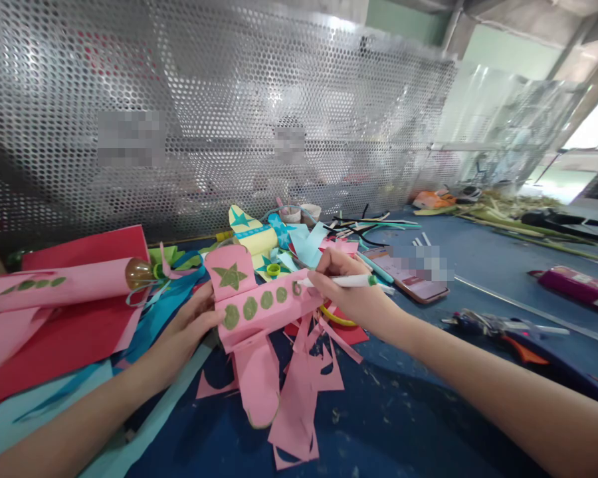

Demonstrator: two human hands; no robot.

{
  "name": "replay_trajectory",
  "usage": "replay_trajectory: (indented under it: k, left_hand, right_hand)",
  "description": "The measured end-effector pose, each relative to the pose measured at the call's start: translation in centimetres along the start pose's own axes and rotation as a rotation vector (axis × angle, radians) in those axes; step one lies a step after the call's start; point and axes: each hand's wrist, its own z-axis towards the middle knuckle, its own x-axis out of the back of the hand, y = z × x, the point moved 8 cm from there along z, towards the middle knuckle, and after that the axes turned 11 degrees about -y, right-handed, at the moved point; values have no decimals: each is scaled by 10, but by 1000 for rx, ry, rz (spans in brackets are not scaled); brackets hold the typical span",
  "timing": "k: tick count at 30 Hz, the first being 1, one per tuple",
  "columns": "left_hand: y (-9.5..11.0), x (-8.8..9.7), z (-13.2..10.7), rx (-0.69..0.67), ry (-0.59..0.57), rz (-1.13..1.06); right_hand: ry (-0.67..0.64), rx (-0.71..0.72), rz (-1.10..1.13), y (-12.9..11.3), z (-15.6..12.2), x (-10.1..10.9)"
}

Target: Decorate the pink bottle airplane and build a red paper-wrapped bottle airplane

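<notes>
A pink paper airplane lies in the middle, with a green star on its upper wing and a row of green dots along its body. My left hand holds its left end, fingers and thumb closed at the edge. In my right hand is a white felt-tip marker with a green end. Its tip touches the body at the last dot, which is an outline partly filled. A small green cap sits just behind the airplane. Cut pink paper scraps lie below and under it.
Another pink paper airplane with a bottle end rests on red sheets at left. A yellow paper airplane stands behind. On the right are a phone, craft knife and purple tool. Perforated metal sheeting borders the back.
</notes>
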Motion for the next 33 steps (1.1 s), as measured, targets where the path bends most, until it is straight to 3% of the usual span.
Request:
replay_trajectory:
  k: [9, 33]
  left_hand:
    - [2, -2, 2, -18, -63, 46]
    - [3, -3, -1, -4, -51, 90]
  right_hand:
    - [-8, 1, -21, 1, 0, 0]
    - [-8, 2, -8, 1, -1, 0]
